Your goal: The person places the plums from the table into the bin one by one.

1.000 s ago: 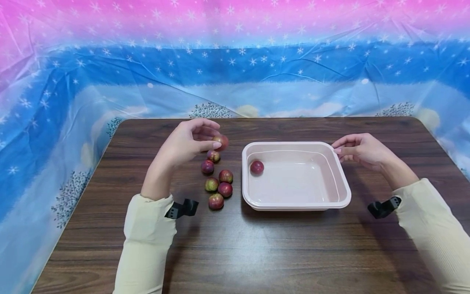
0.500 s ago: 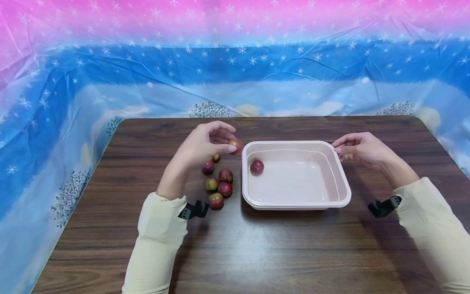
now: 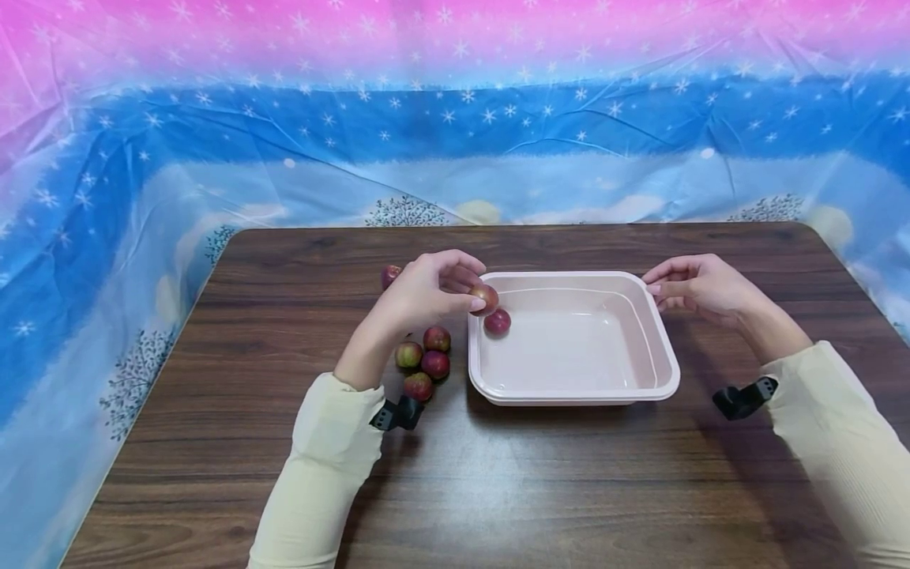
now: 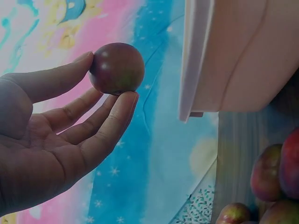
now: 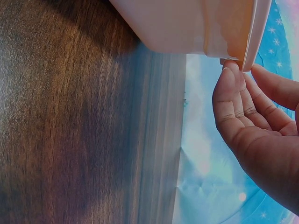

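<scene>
My left hand (image 3: 431, 294) pinches a reddish plum (image 3: 484, 299) between thumb and fingertips, over the left rim of a pale pink plastic basin (image 3: 569, 395). In the left wrist view the held plum (image 4: 117, 68) hangs apart from the basin wall (image 4: 247, 56). Inside the basin, near its left side, lies another plum (image 3: 497, 322). My right hand (image 3: 705, 288) grips the basin's rim at the far right; the right wrist view shows the thumb on one side of the rim (image 5: 254, 42) and fingers on the other.
Left of the basin, several red and green plums (image 3: 435, 365) lie on the dark wooden table (image 3: 540, 490). One plum (image 3: 390, 276) shows partly behind my left hand. A snowflake-patterned cloth (image 3: 455, 134) hangs behind the table.
My left hand has moved right with its plum, from above the loose plums to the basin's left rim. It now covers some plums and uncovers one behind it. My right hand stays put.
</scene>
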The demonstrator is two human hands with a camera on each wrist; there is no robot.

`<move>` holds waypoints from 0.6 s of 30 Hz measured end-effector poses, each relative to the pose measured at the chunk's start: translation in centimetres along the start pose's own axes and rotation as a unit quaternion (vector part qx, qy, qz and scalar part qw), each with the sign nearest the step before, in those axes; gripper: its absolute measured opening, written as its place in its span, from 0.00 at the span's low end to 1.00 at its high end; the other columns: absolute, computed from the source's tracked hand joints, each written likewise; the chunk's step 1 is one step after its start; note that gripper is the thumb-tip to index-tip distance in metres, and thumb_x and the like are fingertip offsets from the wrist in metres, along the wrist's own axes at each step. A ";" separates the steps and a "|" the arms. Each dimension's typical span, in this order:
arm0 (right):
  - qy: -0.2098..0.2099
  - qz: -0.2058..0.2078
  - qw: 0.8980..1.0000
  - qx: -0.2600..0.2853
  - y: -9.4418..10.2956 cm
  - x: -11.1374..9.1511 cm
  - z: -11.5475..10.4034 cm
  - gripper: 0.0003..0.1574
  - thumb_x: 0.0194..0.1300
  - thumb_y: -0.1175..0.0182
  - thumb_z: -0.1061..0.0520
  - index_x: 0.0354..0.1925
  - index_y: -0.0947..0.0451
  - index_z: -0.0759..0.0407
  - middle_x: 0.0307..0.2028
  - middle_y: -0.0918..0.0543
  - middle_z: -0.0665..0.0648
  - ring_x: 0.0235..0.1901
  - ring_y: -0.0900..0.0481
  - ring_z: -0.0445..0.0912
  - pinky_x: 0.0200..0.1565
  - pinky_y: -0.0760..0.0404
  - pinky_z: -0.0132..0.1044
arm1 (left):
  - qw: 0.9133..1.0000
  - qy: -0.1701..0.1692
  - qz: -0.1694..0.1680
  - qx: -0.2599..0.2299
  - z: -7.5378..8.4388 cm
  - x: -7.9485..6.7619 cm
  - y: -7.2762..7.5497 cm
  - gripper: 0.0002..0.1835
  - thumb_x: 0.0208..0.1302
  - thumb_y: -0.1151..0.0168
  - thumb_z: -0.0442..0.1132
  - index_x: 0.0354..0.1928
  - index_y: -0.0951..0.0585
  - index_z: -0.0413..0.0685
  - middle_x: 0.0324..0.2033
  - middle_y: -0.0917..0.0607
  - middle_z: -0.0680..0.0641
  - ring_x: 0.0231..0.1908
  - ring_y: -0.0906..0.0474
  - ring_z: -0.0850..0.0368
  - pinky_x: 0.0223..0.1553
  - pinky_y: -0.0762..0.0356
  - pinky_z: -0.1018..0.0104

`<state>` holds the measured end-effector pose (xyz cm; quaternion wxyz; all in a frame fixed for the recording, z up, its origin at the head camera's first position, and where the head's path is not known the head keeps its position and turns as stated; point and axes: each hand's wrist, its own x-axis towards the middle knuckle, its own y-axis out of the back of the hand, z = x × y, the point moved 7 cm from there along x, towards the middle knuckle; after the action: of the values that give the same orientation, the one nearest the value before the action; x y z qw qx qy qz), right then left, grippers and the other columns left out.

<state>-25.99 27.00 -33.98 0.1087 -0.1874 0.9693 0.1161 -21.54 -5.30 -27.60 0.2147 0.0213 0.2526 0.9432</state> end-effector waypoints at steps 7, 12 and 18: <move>-0.001 0.004 1.000 -0.017 0.0 -0.1 0.0 0.06 0.60 0.40 0.63 0.38 0.22 0.60 0.31 0.18 0.54 0.29 0.19 0.46 0.36 0.20 0.42 | 1.000 0.004 -0.009 0.012 -0.1 0.3 -0.8 0.20 0.55 0.35 0.32 0.51 0.25 0.39 0.42 0.18 0.44 0.45 0.23 0.54 0.47 0.28 0.61; 0.001 0.003 1.000 -0.012 0.0 0.0 0.0 0.06 0.60 0.40 0.63 0.38 0.21 0.60 0.31 0.18 0.55 0.28 0.19 0.46 0.36 0.20 0.41 | 1.000 0.001 -0.005 0.012 -0.2 0.5 -1.0 0.19 0.54 0.34 0.33 0.49 0.25 0.39 0.42 0.19 0.44 0.44 0.23 0.54 0.47 0.28 0.62; 0.002 0.005 1.000 -0.021 0.0 0.0 0.0 0.07 0.60 0.40 0.63 0.39 0.22 0.61 0.31 0.18 0.54 0.29 0.19 0.46 0.36 0.20 0.42 | 1.000 -0.007 0.003 0.000 -0.1 0.4 -0.8 0.23 0.54 0.34 0.33 0.53 0.27 0.39 0.46 0.21 0.40 0.48 0.25 0.52 0.48 0.29 0.61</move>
<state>-25.98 27.06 -33.98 0.1026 -0.1847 0.9679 0.1363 -21.65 -4.59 -28.11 0.2134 0.0282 0.2508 0.9438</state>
